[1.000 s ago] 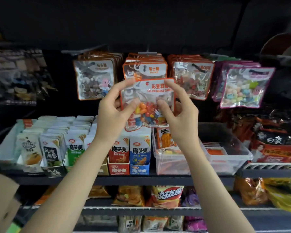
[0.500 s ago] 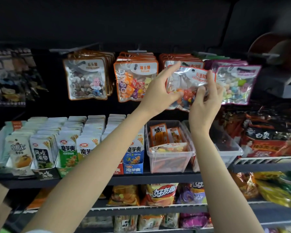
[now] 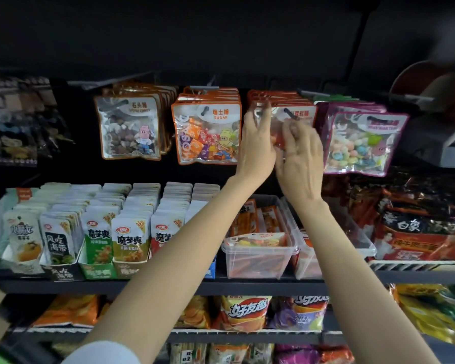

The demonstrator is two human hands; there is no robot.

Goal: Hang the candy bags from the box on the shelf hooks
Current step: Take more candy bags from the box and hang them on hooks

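Looks like the hanging step: in the upper middle of the frame, the left hand (image 3: 256, 143) and right hand (image 3: 300, 158) both pinch a glossy clear bag (image 3: 280, 127) with an orange rim, fingers clamped on it, right at the hook (image 3: 289, 113). Next move is probably sliding the bag's hole fully on, then grabbing another from the clear plastic box (image 3: 258, 256) at lower centre.

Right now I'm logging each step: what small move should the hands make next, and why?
Probably push the bag back along the hook and let go: both the left hand and right hand hold it at the third stack, the hook tip seemingly through its hole.
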